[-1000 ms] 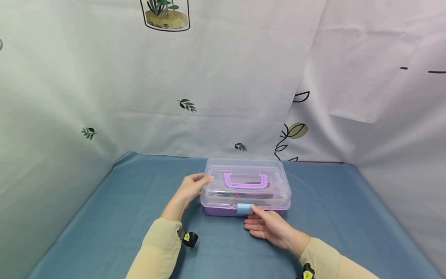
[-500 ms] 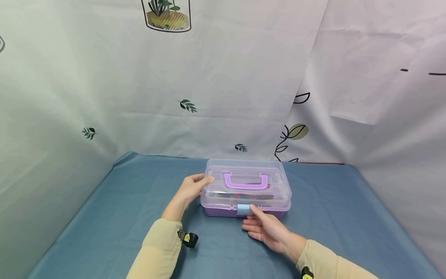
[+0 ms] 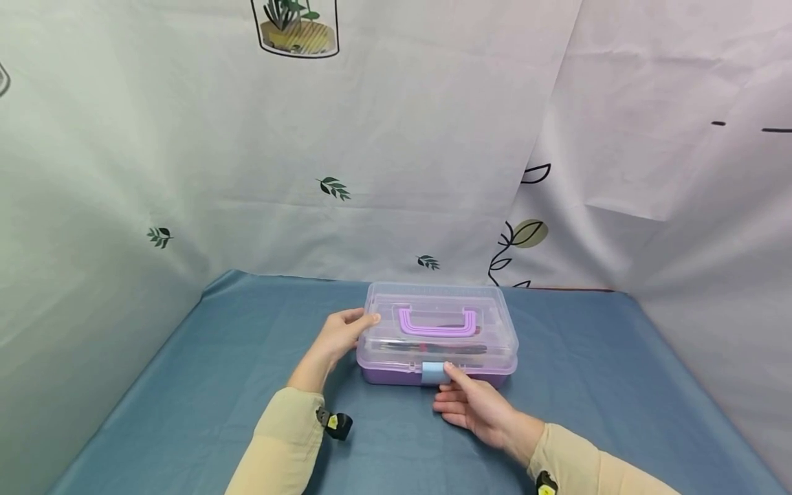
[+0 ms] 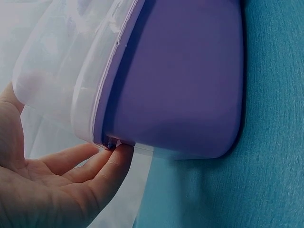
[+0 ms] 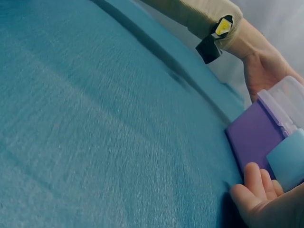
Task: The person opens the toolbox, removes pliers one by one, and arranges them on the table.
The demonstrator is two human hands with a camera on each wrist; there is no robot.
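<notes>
A storage box [image 3: 435, 323] with a clear lid and a purple base sits closed on the blue cloth. Pen-like items show through its lid. My left hand [image 3: 337, 335] grips the box's left side, thumb on the lid's edge. In the left wrist view its fingers [image 4: 111, 166] reach beneath the lid's rim, at the back corner of the purple base [image 4: 180, 80]. My right hand [image 3: 479, 409] is at the front, thumb touching the right part of the light-blue latch [image 3: 433, 372]. Its other fingers [image 5: 254, 178] extend below the latch, before the purple front wall.
A purple carry handle [image 3: 436, 330] lies folded flat on the lid. Blue cloth [image 3: 247, 357] covers the table, with printed white curtains [image 3: 396, 124] behind and at both sides. Each sleeve carries a black strap with a yellow tag [image 3: 334, 421].
My right hand shifts very slightly about the latch, its lower fingers moving a little left and then back. The left hand and the box stay in place.
</notes>
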